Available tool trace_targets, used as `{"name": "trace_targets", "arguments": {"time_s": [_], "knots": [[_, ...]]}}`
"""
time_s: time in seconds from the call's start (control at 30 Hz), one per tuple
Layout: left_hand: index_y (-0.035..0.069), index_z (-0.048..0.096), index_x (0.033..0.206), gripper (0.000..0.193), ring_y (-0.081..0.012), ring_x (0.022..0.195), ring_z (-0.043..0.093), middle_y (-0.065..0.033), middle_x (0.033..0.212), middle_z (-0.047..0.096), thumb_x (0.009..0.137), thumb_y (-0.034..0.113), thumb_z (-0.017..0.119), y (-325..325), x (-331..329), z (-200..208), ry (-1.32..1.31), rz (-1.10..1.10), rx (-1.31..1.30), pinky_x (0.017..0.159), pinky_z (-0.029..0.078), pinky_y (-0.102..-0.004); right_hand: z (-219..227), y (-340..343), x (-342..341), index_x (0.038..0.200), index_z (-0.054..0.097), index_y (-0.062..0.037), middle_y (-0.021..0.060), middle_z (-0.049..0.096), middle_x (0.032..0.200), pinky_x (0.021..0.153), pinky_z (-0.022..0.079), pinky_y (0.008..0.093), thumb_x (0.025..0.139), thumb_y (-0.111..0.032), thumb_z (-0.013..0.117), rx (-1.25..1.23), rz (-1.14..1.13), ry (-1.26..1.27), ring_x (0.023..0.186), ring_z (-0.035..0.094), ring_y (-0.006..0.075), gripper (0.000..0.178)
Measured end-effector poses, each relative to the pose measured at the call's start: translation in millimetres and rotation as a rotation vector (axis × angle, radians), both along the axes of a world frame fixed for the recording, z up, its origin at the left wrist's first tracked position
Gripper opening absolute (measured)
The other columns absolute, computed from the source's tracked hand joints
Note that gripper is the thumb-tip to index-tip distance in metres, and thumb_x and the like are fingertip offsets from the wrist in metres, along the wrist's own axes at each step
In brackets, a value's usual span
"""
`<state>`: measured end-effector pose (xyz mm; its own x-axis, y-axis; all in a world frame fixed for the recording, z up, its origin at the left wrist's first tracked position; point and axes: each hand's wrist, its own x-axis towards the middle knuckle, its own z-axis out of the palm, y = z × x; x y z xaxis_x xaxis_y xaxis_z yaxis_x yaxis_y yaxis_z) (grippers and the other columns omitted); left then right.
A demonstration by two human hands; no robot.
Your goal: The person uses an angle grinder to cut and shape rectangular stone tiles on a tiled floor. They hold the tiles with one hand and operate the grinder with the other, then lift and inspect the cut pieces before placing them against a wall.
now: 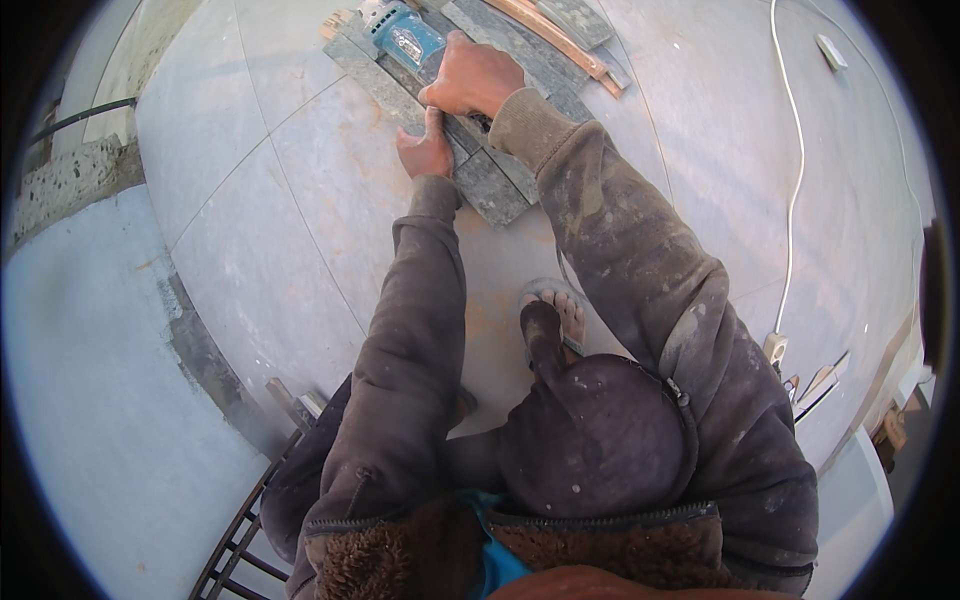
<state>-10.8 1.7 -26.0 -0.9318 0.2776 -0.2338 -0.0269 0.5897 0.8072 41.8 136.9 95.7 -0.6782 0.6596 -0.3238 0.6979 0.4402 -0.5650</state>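
Near the top of the head view, my right hand (pixel 478 78) is wrapped round the rear body of a teal angle grinder (pixel 408 38). The grinder's metal head points away from me, and its disc cannot be made out. Underneath lies a grey stone cladding panel (pixel 492 188) made of several staggered strips. My left hand (pixel 425 152) holds the panel's left edge, thumb stretched upward close below my right hand. Its other fingers are partly hidden.
Thin wooden strips (pixel 560 40) and another grey stone piece (pixel 577 20) lie right of the panel. A white cable (pixel 795 170) runs down the right side to a socket block (pixel 775 348). My sandalled foot (pixel 558 305) stands below the panel. Large grey tiles (pixel 270 200) cover the floor.
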Motion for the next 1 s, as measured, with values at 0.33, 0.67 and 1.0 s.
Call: {"name": "trace_targets", "arguments": {"time_s": [0.33, 0.67, 1.0], "knots": [[-0.026, 0.038, 0.135, 0.113, -0.047, 0.134, 0.046, -0.0407, 0.138, 0.048, 0.082, 0.069, 0.068, -3, -7, -8, -0.017, -0.025, 0.047, 0.112, 0.037, -0.0437, 2, -5, 10, 0.124, 0.055, 0.0017, 0.0253, 0.07, 0.11, 0.085, 0.057, 0.0487, 0.075, -0.043, 0.077, -0.021, -0.01, -0.006, 0.099, 0.07, 0.0412, 0.07], [-0.027, 0.041, 0.132, 0.112, -0.0465, 0.132, 0.049, -0.0403, 0.134, 0.052, 0.08, 0.068, 0.07, -2, -6, -2, 0.026, -0.002, 0.022, 0.112, 0.038, -0.0424, 14, -11, 22, 0.121, 0.058, 0.0005, 0.0235, 0.07, 0.111, 0.09, 0.055, 0.0456, 0.072, -0.032, 0.076, -0.073, -0.033, -0.013, 0.105, 0.069, 0.0392, 0.061], [-0.028, 0.041, 0.131, 0.112, -0.0477, 0.132, 0.048, -0.0417, 0.134, 0.051, 0.078, 0.065, 0.073, 1, -10, -10, 0.027, 0.003, 0.068, 0.112, 0.037, -0.0425, 13, -14, 33, 0.12, 0.058, 0.0005, 0.0237, 0.07, 0.111, 0.09, 0.055, 0.0453, 0.073, -0.037, 0.076, -0.068, -0.05, 0.008, 0.105, 0.069, 0.0396, 0.063]]}}
